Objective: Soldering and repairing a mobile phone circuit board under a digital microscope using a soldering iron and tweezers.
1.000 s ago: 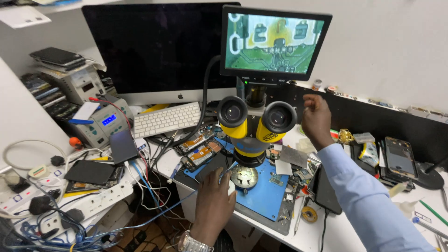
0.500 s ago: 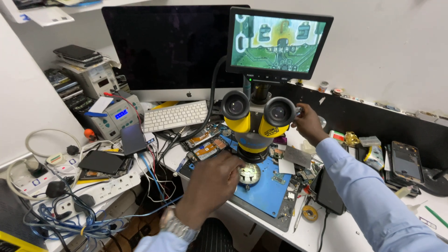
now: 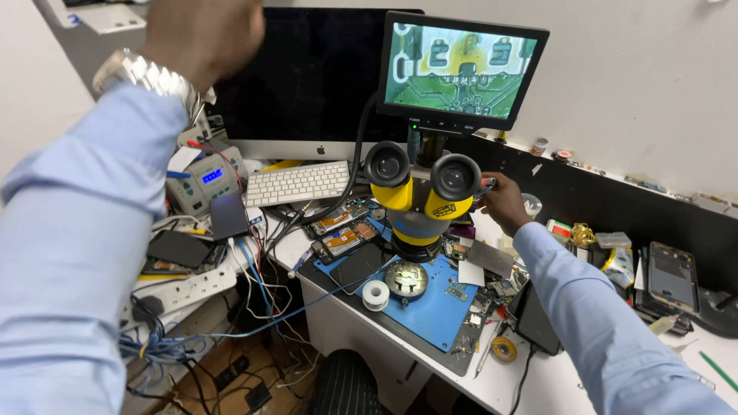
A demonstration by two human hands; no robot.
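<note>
The microscope point(image 3: 421, 201) is being touched by the right hand point(image 3: 503, 201); its fingers cannot be made out. The left hand point(image 3: 201, 31) is being held high, fingers hidden. The microscope could be bumped.

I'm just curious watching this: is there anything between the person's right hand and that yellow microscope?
Nothing visible. The right hand is at the right side of the yellow microscope, beside its right eyepiece, with no object between them; whether the fingers actually touch it cannot be told. The left hand is raised well above the desk, away from it.
</note>
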